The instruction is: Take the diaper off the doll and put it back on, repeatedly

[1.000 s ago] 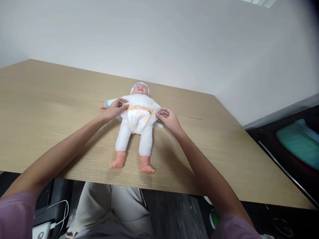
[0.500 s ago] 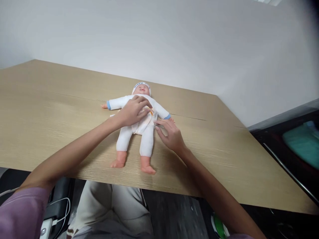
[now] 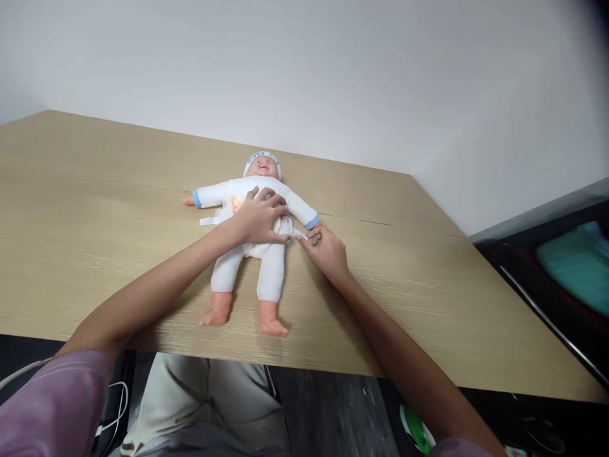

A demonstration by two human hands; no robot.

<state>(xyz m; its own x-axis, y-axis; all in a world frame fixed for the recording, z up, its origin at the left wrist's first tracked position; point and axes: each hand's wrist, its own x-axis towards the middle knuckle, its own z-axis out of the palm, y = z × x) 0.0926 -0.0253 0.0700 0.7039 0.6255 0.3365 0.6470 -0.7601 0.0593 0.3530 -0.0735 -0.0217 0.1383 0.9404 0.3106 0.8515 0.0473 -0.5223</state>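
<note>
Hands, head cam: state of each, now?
Left hand: open, palm pressed flat on the doll's belly, over the diaper.
Right hand: fingertips pinched on the diaper tab at the doll's side.

Purple short sleeves, bare forearms, light grey trousers.

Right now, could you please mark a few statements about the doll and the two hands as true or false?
1. The doll lies face up on the wooden table. True.
2. The left hand rests on the doll's belly. True.
3. The right hand grips the doll's foot. False: its fingers pinch a white tab at the doll's hip.
4. The doll wears a red cap. False: the cap is white.
</note>
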